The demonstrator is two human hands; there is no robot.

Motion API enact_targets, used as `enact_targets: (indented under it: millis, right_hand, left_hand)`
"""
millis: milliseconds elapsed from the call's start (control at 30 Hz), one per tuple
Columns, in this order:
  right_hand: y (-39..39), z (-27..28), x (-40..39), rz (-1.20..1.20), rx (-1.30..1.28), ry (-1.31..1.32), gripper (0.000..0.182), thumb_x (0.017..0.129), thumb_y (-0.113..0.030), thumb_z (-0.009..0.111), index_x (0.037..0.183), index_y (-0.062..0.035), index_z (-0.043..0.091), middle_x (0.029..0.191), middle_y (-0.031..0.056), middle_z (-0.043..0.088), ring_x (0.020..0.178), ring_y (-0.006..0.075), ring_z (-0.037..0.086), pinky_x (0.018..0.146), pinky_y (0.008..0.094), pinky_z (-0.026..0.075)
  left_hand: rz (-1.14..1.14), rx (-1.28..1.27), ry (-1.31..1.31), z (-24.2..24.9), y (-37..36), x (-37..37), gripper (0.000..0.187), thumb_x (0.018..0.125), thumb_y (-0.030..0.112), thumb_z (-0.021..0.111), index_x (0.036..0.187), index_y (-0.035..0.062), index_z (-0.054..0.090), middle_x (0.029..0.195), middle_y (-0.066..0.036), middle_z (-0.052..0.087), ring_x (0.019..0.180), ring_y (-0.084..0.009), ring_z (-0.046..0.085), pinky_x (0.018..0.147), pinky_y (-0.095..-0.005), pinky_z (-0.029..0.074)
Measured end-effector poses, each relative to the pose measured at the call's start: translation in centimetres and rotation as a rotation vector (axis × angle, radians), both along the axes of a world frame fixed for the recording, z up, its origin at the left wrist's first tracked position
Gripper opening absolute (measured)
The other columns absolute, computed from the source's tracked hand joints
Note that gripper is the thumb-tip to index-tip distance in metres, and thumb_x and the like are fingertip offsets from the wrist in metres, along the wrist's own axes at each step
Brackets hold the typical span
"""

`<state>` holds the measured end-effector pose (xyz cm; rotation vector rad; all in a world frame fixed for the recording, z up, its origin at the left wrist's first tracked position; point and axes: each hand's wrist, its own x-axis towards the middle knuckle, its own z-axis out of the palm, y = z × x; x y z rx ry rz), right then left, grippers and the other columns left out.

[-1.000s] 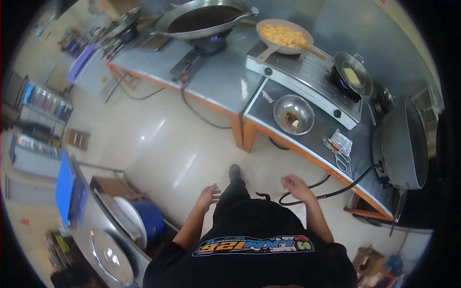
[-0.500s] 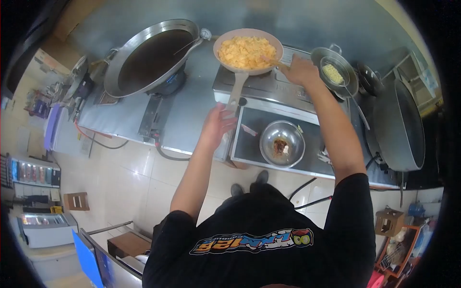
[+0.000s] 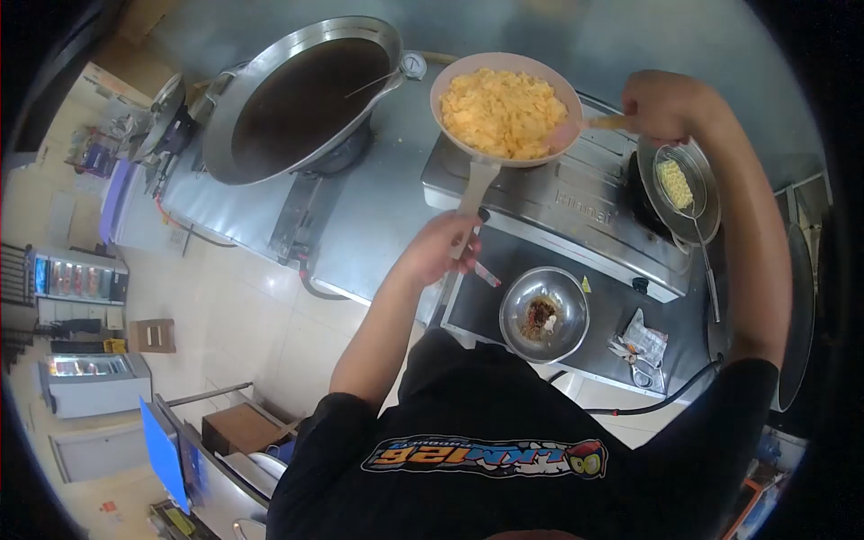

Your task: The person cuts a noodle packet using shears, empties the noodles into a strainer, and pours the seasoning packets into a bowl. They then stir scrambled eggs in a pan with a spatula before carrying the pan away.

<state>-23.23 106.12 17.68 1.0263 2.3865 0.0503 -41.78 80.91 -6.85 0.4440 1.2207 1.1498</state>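
My left hand is closed around the end of the pale handle of a frying pan. The pan sits over the gas stove and is heaped with yellow scrambled eggs. In my right hand is a spatula with a light wooden handle and a pink head. Its head touches the eggs at the pan's right edge. Below the stove, a steel bowl holds dark seasoning and a small white lump.
Left stands a large wok of dark liquid with a thermometer on its rim. A strainer of noodles rests over a pot at right. Scissors and a torn packet lie near the front edge of the gas stove.
My left hand has gone from open fingers beside the pan handle to a grip on it. My right hand has swung outward to the right with the spatula, and the view has shifted.
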Motion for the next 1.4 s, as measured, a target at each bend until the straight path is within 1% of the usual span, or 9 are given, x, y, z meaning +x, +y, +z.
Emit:
enact_targets:
  millis: [67, 167, 400, 500, 800, 900, 1067, 1167, 1400]
  right_hand:
    - [-1.7, 1.3, -1.1, -0.086, -0.057, 0.005, 0.019, 0.083, -0.012, 0.062, 0.076, 0.0019, 0.073, 0.065, 0.0111, 0.069, 0.048, 0.0191, 0.064, 0.045, 0.0367, 0.052]
    - [-1.2, -1.5, -3.3, -0.06, -0.208, -0.074, 0.018, 0.081, -0.009, 0.06, 0.081, 0.0029, 0.073, 0.065, 0.0139, 0.069, 0.05, 0.0235, 0.066, 0.049, 0.0378, 0.054]
    - [-1.9, -12.7, -4.8, 0.162, 0.195, 0.224, 0.02, 0.087, -0.009, 0.055, 0.09, 0.0053, 0.07, 0.092, 0.0254, 0.07, 0.085, 0.0378, 0.07, 0.074, 0.0469, 0.056]
    - [3.5, -14.9, -1.4, 0.349, 0.364, 0.436, 0.02, 0.089, -0.01, 0.055, 0.089, 0.0035, 0.07, 0.089, 0.0239, 0.069, 0.082, 0.039, 0.068, 0.078, 0.0481, 0.055]
    - [-8.4, -0.8, -5.6, -0.372, -0.035, -0.032, 0.021, 0.089, -0.013, 0.054, 0.088, 0.0041, 0.067, 0.086, 0.0238, 0.067, 0.078, 0.0401, 0.067, 0.072, 0.0494, 0.053]
    - [-7.2, -8.7, -4.4, 0.204, 0.103, 0.23, 0.022, 0.088, -0.01, 0.053, 0.085, 0.0057, 0.067, 0.085, 0.0244, 0.068, 0.074, 0.038, 0.069, 0.069, 0.0488, 0.056]
    - [-9.3, -14.8, -11.0, -0.092, 0.124, 0.245, 0.02, 0.084, -0.009, 0.056, 0.089, 0.0038, 0.07, 0.088, 0.0251, 0.071, 0.084, 0.0377, 0.072, 0.072, 0.0466, 0.059]
    - [-7.6, -14.9, -11.1, 0.135, 0.201, 0.249, 0.02, 0.085, -0.008, 0.057, 0.092, 0.0031, 0.072, 0.09, 0.0245, 0.072, 0.085, 0.0382, 0.072, 0.073, 0.0464, 0.059]
    - [-1.5, -12.2, -9.1, 0.1, 0.233, 0.045, 0.022, 0.089, -0.013, 0.056, 0.095, 0.0046, 0.067, 0.094, 0.0259, 0.07, 0.09, 0.0403, 0.07, 0.078, 0.047, 0.057]
  left_hand:
    - [-0.073, -0.003, 0.013, 0.4, 0.2, -0.2, 0.03, 0.097, 0.028, 0.058, 0.115, 0.0054, 0.048, 0.078, -0.006, 0.055, 0.056, -0.0164, 0.055, 0.046, -0.03, 0.044]
    - [-0.102, 0.0, 0.057, -0.1, 0.6, -0.1, 0.026, 0.096, 0.022, 0.059, 0.112, 0.0059, 0.046, 0.073, -0.005, 0.052, 0.053, -0.0145, 0.052, 0.043, -0.0298, 0.042]
    - [-0.146, 0.094, 0.04, -0.2, 0.3, 0.3, 0.021, 0.097, 0.016, 0.058, 0.102, 0.0047, 0.041, 0.07, -0.004, 0.048, 0.048, -0.0115, 0.045, 0.041, -0.0285, 0.036]
    - [-0.193, 0.132, -0.025, 0.0, 0.3, 0.1, 0.021, 0.097, 0.016, 0.058, 0.102, 0.0045, 0.041, 0.069, -0.004, 0.048, 0.048, -0.0115, 0.045, 0.041, -0.0289, 0.036]
    - [-0.158, 0.097, -0.051, -0.8, 0.5, 0.5, 0.021, 0.099, 0.018, 0.056, 0.102, 0.0051, 0.039, 0.073, -0.004, 0.049, 0.049, -0.012, 0.046, 0.042, -0.0298, 0.04]
    - [-0.162, 0.118, -0.039, -0.9, 0.4, 0.5, 0.022, 0.099, 0.018, 0.055, 0.103, 0.0048, 0.038, 0.073, -0.004, 0.049, 0.049, -0.0121, 0.046, 0.042, -0.03, 0.04]
    - [-0.131, 0.161, -0.057, -1.5, 0.3, 1.0, 0.02, 0.1, 0.017, 0.054, 0.102, 0.0043, 0.038, 0.071, -0.004, 0.048, 0.048, -0.0122, 0.045, 0.041, -0.0305, 0.039]
    - [-0.105, 0.142, -0.058, -1.5, 0.1, 0.9, 0.019, 0.1, 0.017, 0.053, 0.099, 0.004, 0.039, 0.069, -0.004, 0.048, 0.046, -0.0126, 0.044, 0.04, -0.0305, 0.038]
    - [-0.125, 0.183, -0.088, -1.4, 0.2, 0.6, 0.02, 0.1, 0.018, 0.053, 0.093, 0.0037, 0.042, 0.067, -0.005, 0.05, 0.044, -0.0139, 0.047, 0.039, -0.0305, 0.037]
